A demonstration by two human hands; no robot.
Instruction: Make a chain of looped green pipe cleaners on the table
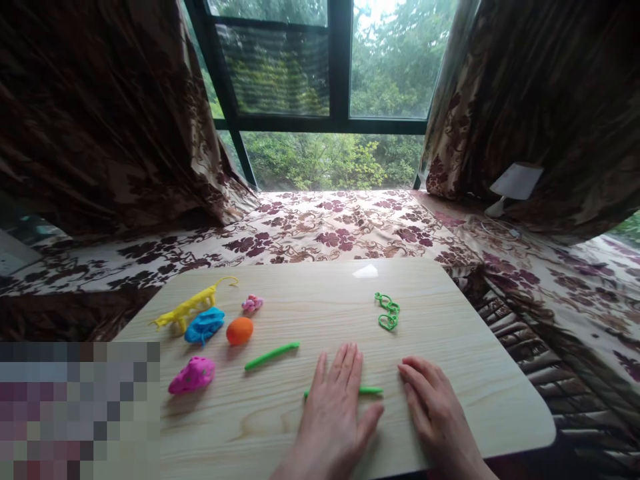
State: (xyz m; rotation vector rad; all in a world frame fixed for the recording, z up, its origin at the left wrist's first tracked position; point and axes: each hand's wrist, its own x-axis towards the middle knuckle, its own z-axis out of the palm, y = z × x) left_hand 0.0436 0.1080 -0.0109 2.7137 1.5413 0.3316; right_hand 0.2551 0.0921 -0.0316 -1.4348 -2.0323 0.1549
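Note:
My left hand lies flat, fingers stretched out, across a thin green clay roll. Both ends of this roll stick out from under the hand; its middle is hidden. To the right, my right hand rests on the table with its fingers loosely bent and close together, nothing visible in them. A second green clay roll lies slantwise to the left of my left hand. Beyond my hands is a small chain of green clay loops.
On the wooden table at left are a yellow clay animal, a blue clay shape, an orange ball, a magenta clay shape and a small pink-and-white piece. A white lamp stands on the window ledge.

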